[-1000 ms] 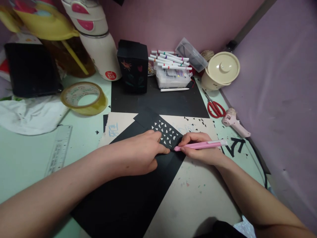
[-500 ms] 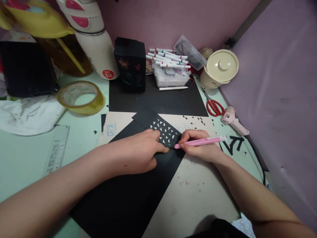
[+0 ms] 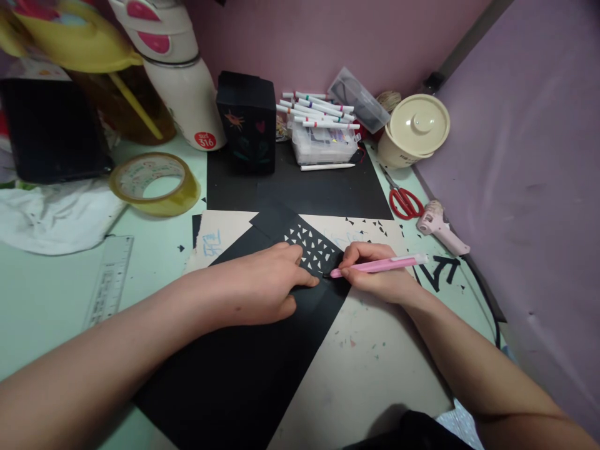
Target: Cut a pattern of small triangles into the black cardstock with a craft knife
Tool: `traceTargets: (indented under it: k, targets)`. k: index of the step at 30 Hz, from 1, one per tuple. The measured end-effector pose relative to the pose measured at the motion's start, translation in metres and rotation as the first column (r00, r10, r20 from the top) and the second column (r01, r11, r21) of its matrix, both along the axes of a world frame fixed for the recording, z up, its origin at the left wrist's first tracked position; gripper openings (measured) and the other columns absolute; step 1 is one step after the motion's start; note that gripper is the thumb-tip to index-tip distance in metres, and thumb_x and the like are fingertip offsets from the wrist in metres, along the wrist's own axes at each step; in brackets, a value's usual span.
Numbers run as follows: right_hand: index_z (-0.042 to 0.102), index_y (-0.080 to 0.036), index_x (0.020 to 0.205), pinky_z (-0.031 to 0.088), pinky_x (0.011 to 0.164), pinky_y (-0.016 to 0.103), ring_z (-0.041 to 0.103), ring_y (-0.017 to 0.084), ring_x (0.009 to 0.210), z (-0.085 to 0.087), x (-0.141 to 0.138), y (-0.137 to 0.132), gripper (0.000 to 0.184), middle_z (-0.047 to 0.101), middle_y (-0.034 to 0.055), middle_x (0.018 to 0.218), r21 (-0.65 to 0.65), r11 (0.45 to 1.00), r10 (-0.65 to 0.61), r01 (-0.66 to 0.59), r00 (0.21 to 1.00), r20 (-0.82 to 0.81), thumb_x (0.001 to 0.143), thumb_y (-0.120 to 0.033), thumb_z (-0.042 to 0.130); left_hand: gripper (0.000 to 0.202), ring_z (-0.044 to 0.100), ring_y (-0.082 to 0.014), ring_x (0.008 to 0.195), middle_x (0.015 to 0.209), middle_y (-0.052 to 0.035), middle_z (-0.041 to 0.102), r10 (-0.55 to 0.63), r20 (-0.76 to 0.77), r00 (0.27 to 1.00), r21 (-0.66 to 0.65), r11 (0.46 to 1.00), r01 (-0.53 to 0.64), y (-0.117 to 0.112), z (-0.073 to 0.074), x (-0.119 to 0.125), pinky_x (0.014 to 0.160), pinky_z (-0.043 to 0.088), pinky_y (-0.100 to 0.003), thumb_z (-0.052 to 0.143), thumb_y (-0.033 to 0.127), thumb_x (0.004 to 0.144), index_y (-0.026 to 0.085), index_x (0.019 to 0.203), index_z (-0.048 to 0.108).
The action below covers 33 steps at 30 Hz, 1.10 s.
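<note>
Now, item one: black paper (image 3: 244, 375), lying aslant on a pale board (image 3: 323, 394), its far part set with small pale triangles (image 3: 307, 247). Item two: left hand (image 3: 262, 284), laid on the paper, forefinger stretched out and thumb apart from it, remaining fingers partly hidden. Item three: right hand (image 3: 379, 275), thumb and fingers pinching a pink pen-shaped tool (image 3: 384, 265), dark tip at the paper just beside the left forefinger. Surroundings, right: red-handled scissors (image 3: 405, 203); pink glue gun (image 3: 440, 228); lidded cream pot (image 3: 422, 128). Rear: white markers (image 3: 328, 115) heaped on a clear plastic case (image 3: 323, 152); black box (image 3: 246, 128) with coloured drawings. Left: roll of yellowish tape (image 3: 185, 197); transparent ruler (image 3: 110, 275), partly behind the left forearm
</note>
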State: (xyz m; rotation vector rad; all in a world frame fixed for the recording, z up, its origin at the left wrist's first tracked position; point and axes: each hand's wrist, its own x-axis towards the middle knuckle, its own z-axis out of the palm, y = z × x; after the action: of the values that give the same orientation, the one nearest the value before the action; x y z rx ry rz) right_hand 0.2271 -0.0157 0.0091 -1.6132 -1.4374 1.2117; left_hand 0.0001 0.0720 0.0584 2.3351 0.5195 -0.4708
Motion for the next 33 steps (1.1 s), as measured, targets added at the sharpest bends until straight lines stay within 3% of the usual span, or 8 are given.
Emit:
traceTargets:
  k: [7,14,33]
  targets:
    - [0.066,-0.018,0.068,0.038,0.050,0.022,0.053,0.010,0.058,0.0022,0.0010,-0.0004,0.002,0.070,0.0019,0.070,-0.003,1.000,0.001,-0.001,1.000,-0.011,0.069,-0.019,0.066,0.059,0.051,-0.0240,0.107,0.106,-0.0069,0.053,-0.003,0.001,1.000,0.012,1.000,0.003,-0.0001,-0.0006,0.0000,0.089,0.045,-0.033,0.051,0.019,0.082,0.032,0.139,0.057]
    - [0.069,-0.017,0.070,0.037,0.050,0.023,0.053,0.011,0.059,0.0028,0.0009,-0.0014,0.011,0.069,0.0026,0.069,-0.015,0.999,0.038,-0.038,0.999,0.009,0.072,-0.027,0.072,0.058,0.051,-0.0236,0.108,0.106,-0.0067,0.053,0.001,0.008,1.000,0.007,1.000,-0.001,0.0000,-0.0013,-0.0003,0.089,0.045,-0.032,0.051,0.019,0.082,0.033,0.138,0.057]
    - [0.072,-0.018,0.073,0.040,0.051,0.024,0.057,0.012,0.060,0.0051,-0.0001,-0.0011,0.011,0.071,0.0034,0.072,-0.028,0.998,0.063,-0.062,0.997,0.044,0.074,-0.029,0.072,0.058,0.051,-0.0248,0.108,0.106,-0.0066,0.053,0.007,0.010,1.000,-0.004,1.000,-0.007,0.0003,-0.0018,0.0001,0.089,0.045,-0.033,0.051,0.019,0.082,0.034,0.137,0.058]
